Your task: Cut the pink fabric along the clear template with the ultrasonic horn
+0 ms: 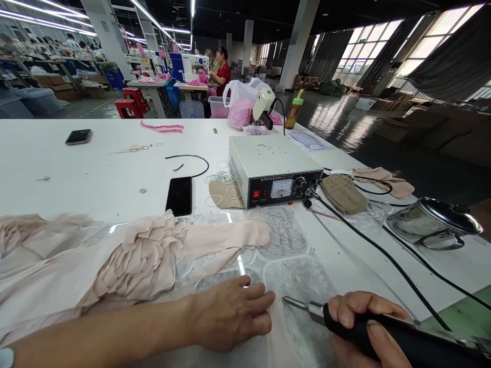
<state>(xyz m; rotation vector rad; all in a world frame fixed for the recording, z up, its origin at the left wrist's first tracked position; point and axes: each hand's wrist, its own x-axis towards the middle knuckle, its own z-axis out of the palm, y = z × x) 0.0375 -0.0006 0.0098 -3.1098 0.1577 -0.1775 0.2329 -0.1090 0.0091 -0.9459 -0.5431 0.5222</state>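
Note:
My left hand lies on the patterned clear mat with its fingers curled down onto a thin, pale fabric piece. Whether the fingertips pinch or only press it is hard to see. In my right hand is a black-handled ultrasonic cutting pen; its metal tip points left, close to my left fingertips and the edge of the fabric. Beyond my left forearm, a heap of pale pink fabric pieces spreads over the mat, with a few strips reaching right.
A control box with a dial stands behind the mat, its cable running to the pen. Around it are a phone, rubber bands, a steel-lidded pot and a bottle. Another person sits at a sewing machine.

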